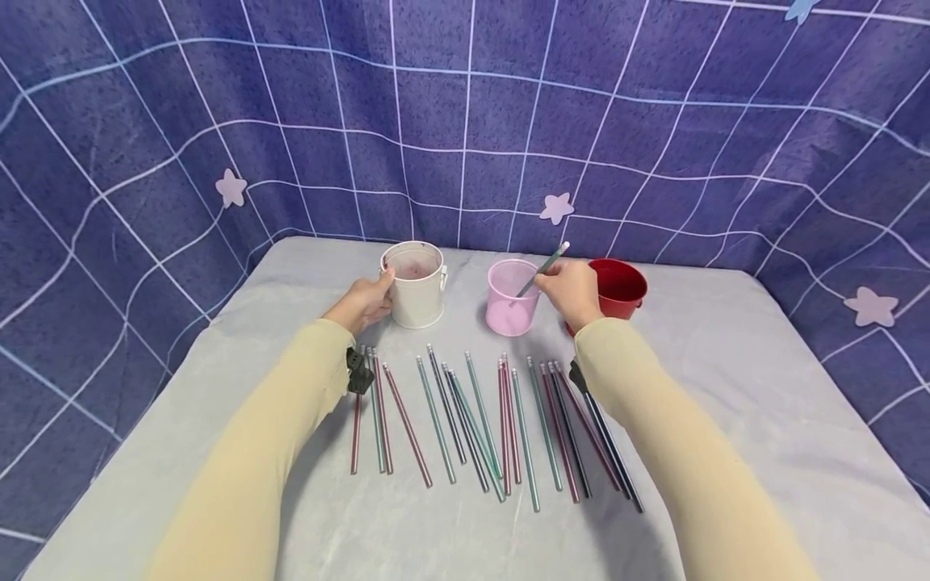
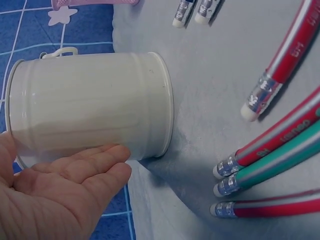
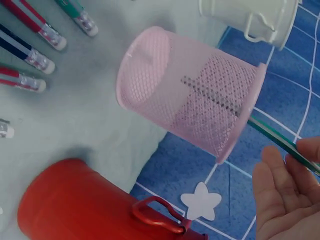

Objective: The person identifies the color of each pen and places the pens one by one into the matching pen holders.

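Note:
My left hand (image 1: 369,300) holds the white bucket (image 1: 420,300) at its left side. Its thumb lies at the rim and the fingers lie along the outer wall. Between thumb and fingers, my right hand (image 1: 572,292) pinches a green pencil (image 3: 274,136) near its eraser end. That pencil slants into the pink mesh cup (image 1: 508,316), its lower part showing through the mesh in the right wrist view. Just behind the right hand stands the red bucket (image 1: 623,305), partly covered by that hand in the head view.
Several red, green and dark blue pencils (image 1: 445,420) lie in a loose row before the containers, eraser ends away from me. The grey cloth (image 1: 349,532) covers the table. A blue gridded curtain (image 1: 436,105) with star shapes hangs behind and at both sides.

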`<action>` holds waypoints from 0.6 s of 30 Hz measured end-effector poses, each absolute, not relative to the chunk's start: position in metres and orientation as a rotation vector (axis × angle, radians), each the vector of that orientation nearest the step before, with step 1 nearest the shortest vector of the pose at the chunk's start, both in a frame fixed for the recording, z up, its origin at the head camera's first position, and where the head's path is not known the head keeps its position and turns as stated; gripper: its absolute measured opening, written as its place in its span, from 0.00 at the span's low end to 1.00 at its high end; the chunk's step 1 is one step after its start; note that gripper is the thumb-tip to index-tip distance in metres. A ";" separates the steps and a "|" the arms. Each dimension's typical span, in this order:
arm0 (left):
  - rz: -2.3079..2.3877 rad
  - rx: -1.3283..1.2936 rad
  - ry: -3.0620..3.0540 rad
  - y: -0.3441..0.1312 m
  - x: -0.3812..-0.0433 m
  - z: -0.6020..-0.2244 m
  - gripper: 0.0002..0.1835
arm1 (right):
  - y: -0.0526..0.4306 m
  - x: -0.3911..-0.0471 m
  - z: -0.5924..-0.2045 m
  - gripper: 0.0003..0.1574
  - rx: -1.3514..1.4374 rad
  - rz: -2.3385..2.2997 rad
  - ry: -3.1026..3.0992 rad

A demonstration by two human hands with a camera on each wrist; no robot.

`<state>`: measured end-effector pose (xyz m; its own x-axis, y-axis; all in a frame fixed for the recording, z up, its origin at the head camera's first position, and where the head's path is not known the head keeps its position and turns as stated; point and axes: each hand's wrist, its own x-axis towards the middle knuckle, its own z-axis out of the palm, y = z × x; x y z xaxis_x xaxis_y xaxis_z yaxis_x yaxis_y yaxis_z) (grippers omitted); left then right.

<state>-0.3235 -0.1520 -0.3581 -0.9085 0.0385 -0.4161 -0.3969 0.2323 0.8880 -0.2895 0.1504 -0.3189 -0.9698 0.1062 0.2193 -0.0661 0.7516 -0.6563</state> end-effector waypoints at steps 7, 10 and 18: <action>1.733 -0.341 2.175 -0.150 -0.322 -0.356 0.40 | 0.150 -0.289 -0.320 0.14 -0.022 1.030 -2.741; 1.752 -0.337 2.169 -0.149 -0.322 -0.355 0.39 | 0.150 -0.289 -0.319 0.15 -0.036 1.049 -2.764; 1.749 -0.340 2.160 -0.150 -0.322 -0.357 0.39 | 0.145 -0.287 -0.321 0.14 -0.020 1.000 -2.835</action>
